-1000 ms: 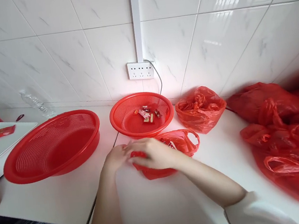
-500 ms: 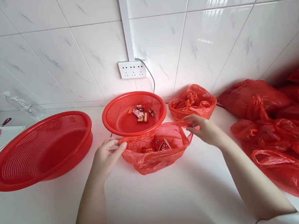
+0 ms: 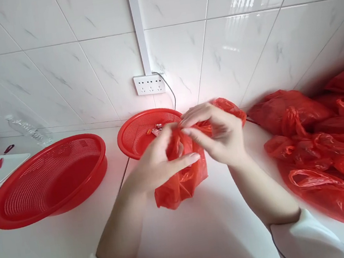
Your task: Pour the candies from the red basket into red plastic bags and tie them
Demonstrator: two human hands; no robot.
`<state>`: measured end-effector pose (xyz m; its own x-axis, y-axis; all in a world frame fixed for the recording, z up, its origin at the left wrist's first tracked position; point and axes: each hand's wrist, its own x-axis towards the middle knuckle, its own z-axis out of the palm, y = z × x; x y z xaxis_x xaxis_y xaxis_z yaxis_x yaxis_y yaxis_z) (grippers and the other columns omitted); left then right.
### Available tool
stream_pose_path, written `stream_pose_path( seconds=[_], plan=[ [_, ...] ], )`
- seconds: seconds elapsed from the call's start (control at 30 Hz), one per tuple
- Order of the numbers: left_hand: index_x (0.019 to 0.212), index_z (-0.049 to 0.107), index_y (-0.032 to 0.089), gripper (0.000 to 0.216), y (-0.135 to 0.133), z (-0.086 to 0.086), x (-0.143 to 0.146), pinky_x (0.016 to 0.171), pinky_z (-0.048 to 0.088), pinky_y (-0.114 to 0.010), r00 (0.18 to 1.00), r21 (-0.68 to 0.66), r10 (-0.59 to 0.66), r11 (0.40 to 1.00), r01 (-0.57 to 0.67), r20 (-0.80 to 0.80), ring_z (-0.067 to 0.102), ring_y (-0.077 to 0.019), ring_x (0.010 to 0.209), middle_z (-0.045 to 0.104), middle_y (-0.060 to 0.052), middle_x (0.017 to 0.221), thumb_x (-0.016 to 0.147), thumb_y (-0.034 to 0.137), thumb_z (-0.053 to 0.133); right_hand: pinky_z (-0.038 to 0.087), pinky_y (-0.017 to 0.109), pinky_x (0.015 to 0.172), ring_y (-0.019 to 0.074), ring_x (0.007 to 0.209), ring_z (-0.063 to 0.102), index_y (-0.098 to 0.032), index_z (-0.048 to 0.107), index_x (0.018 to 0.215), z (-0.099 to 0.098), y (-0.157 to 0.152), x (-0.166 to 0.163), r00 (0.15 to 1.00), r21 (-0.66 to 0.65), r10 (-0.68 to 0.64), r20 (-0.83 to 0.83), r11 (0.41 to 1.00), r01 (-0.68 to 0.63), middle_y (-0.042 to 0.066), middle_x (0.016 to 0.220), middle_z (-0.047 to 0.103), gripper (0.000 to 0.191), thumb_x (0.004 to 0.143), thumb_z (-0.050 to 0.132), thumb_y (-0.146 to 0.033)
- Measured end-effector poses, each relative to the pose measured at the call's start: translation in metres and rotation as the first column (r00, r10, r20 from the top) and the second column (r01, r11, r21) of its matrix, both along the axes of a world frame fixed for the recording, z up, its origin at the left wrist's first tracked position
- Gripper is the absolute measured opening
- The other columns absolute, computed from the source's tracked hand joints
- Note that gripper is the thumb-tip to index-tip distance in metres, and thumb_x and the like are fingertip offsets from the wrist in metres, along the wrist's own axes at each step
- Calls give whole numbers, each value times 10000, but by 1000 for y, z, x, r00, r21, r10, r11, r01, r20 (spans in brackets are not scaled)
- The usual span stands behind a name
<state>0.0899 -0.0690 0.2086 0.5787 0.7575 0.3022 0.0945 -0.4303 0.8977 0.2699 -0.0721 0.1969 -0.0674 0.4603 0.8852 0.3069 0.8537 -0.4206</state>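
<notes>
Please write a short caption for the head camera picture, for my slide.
Left hand and right hand gather the top of a red plastic bag above the white table.

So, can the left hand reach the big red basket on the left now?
Probably not yet: the left hand and right hand both pinch the red bag. The path to the big red basket looks free.

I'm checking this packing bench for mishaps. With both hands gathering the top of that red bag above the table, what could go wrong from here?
The thin red bag hangs from fingertip pinches of the left hand and right hand; it could slip or tear and spill. It also hangs close to the small red basket, so a swing might knock that basket's loose packets.
</notes>
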Motion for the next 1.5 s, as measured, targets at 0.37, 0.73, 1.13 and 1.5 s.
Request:
stream_pose_path(
  seconds=[0.37, 0.73, 1.13, 1.5],
  plan=[
    [797, 531, 189, 353, 16, -30, -1, 537, 381, -241, 995, -212, -53, 975, 70, 86, 437, -76, 470, 477, 48, 532, 1004, 445, 404, 565, 325, 855, 145, 891, 667, -207, 628, 1059, -43, 6, 7, 967, -370, 250, -58, 894, -253, 27, 933, 686, 157, 916, 581, -163],
    [831, 630, 172, 277, 24, -36, -7, 451, 401, -197, 992, -314, -65, 945, 95, 105, 491, -51, 442, 607, 19, 663, 943, 413, 554, 468, 501, 1053, 285, 1330, 488, -235, 556, 827, -42, 5, 11, 990, -266, 87, 110, 962, -55, 82, 1415, 517, 151, 766, 631, -119],
    [883, 635, 203, 132, 25, -42, -9, 547, 470, -207, 996, -179, -86, 980, 87, 15, 546, -82, 561, 619, 27, 686, 812, 92, 635, 494, 493, 1040, 289, 1402, 420, -273, 578, 969, -46, 4, 13, 867, -408, 458, 197, 842, -352, 13, 1609, 269, 272, 792, 584, -67],
    [852, 609, 216, 261, 30, -47, -4, 671, 565, -218, 961, 799, 245, 547, -249, 132, 665, -116, 772, 653, -5, 872, 762, -27, 638, 580, 323, 825, 156, 947, 686, -260, 611, 1232, -59, 17, 10, 905, -513, 398, -149, 752, -415, 50, 1158, 692, 333, 918, 594, -152]
  ],
)
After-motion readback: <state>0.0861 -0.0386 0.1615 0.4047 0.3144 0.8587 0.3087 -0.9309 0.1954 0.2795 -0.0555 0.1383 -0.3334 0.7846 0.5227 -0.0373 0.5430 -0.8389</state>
